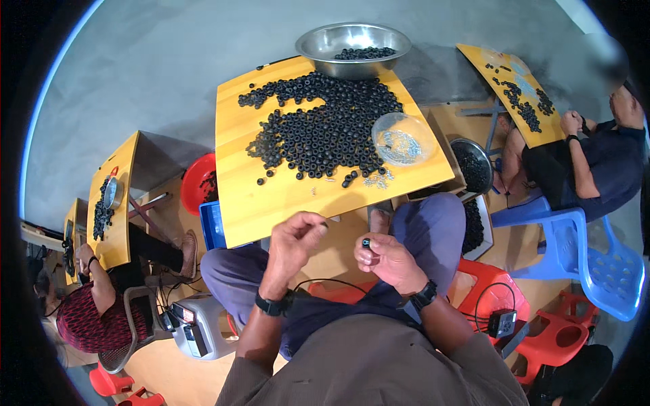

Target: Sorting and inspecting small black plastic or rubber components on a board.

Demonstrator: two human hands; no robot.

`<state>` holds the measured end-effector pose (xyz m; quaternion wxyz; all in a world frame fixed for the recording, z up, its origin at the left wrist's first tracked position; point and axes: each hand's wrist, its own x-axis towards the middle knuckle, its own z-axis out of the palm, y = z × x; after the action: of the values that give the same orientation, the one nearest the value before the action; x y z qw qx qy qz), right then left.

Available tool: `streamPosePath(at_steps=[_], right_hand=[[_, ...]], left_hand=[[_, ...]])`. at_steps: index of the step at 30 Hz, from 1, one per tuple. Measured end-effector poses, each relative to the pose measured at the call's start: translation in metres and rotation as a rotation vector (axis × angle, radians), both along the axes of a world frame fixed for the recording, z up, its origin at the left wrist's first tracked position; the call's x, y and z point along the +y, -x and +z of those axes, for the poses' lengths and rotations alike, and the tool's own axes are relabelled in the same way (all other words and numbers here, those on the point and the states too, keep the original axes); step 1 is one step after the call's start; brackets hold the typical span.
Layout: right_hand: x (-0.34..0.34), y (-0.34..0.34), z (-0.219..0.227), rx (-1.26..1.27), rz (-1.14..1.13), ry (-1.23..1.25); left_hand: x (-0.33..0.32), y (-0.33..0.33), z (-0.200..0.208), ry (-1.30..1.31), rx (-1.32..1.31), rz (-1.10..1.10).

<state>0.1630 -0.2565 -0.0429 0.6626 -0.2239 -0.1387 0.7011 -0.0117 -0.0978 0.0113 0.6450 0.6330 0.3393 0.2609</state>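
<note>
My left hand (292, 247) is held in a pinch in front of the table's near edge. A dark bit shows at its fingertips, too small to make out. My right hand (393, 265), level with it over my lap, grips a small black ring-shaped part (366, 243) between thumb and fingers. The two hands are apart. Many loose black ring-shaped parts (318, 132) are spread over the yellow table (237, 203). On the table's right side sits a clear round tub (404, 139) of tiny silvery pieces, with more silvery pieces (379, 179) loose beside it.
A steel bowl (353, 66) with black parts stands at the table's far edge. Right of the table are another bowl (472, 166) and a white box (482, 230); left, a red basin (197, 184) and blue crate (212, 225). People sit at side tables.
</note>
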Motion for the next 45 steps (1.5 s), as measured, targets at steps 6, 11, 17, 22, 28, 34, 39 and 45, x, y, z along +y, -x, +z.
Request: streamPosePath(at_steps=[6,11,17,22,28,34,39,45], right_hand=[[-0.001,0.009,0.010,-0.010,-0.039,0.023],[-0.002,0.018,0.022,-0.055,-0.086,0.083],[-0.004,0.015,0.012,-0.025,-0.072,0.032],[-0.004,0.016,0.006,-0.014,-0.068,-0.004],[-0.006,0.017,0.007,-0.030,-0.057,0.066],[-0.006,0.018,0.019,-0.021,-0.017,0.064],[-0.005,0.023,0.021,-0.034,-0.021,0.068],[-0.005,0.025,0.017,-0.022,-0.003,0.050]], left_hand=[[-0.033,-0.012,-0.004,0.113,-0.366,-0.148],[-0.029,-0.007,-0.012,-0.074,-0.308,-0.136],[-0.029,-0.007,0.012,-0.435,-0.101,-0.187],[-0.027,-0.005,0.010,-0.521,-0.134,-0.207],[-0.028,-0.002,0.008,-0.472,-0.086,-0.244],[-0.027,0.005,-0.014,-0.291,-0.209,-0.204],[-0.037,0.005,-0.013,0.049,-0.414,-0.087],[-0.036,0.007,-0.011,-0.180,-0.328,-0.095]])
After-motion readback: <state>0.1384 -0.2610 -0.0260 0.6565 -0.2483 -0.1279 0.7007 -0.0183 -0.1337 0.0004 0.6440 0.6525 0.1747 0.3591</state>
